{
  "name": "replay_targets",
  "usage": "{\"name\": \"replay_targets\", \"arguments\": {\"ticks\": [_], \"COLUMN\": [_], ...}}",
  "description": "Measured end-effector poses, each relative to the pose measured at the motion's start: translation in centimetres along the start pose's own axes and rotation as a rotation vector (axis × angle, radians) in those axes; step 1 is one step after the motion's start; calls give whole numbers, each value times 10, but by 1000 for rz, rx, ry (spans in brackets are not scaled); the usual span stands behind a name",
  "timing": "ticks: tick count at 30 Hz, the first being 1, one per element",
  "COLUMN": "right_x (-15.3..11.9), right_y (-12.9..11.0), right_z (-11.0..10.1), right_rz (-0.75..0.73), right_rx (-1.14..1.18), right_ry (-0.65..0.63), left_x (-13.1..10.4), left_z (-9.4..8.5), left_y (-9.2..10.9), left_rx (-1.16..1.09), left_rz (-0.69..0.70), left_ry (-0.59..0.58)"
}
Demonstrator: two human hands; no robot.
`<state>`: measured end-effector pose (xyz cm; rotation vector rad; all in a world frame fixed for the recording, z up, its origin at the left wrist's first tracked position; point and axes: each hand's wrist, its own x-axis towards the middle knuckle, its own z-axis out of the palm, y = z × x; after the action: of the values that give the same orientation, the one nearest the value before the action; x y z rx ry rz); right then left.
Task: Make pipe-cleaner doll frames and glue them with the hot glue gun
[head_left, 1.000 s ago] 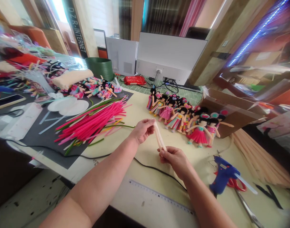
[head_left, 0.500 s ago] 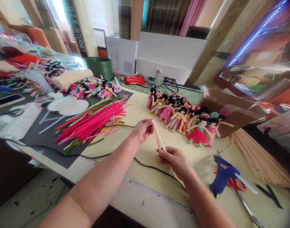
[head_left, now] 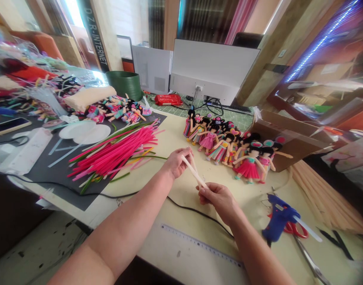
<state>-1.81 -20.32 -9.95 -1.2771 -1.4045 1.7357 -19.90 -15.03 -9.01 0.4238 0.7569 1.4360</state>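
Note:
Between my two hands stretches a cream-coloured pipe cleaner, doubled into two strands that cross near the lower end. My left hand is closed on its upper end, fingers curled. Lower and to the right, my right hand pinches the other end between thumb and forefinger. Just left of my left hand lies a heap of pink and green pipe cleaners. Beyond the hands, on the right, a group of small pipe-cleaner dolls lies on the table.
A blue glue gun rests over red-handled scissors at the right. Beige pipe cleaners lie beside a cardboard box. A ruler lies near the front edge. A black cable runs under my arms. Behind stands a monitor.
The strands at my left hand have spread apart, one now slanting over its fingers so that they cross. My right hand has hardly moved.

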Motion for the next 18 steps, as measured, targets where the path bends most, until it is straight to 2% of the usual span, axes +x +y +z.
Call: {"name": "replay_targets", "arguments": {"ticks": [14,18], "right_x": [3,3], "right_y": [2,1], "right_z": [-4,-10], "right_rz": [10,22], "right_rx": [72,121], "right_ry": [26,37], "left_x": [1,2], "left_z": [-1,-3], "left_y": [1,-1], "left_rx": [-39,-18], "left_rz": [-16,0], "left_ry": [36,8]}}
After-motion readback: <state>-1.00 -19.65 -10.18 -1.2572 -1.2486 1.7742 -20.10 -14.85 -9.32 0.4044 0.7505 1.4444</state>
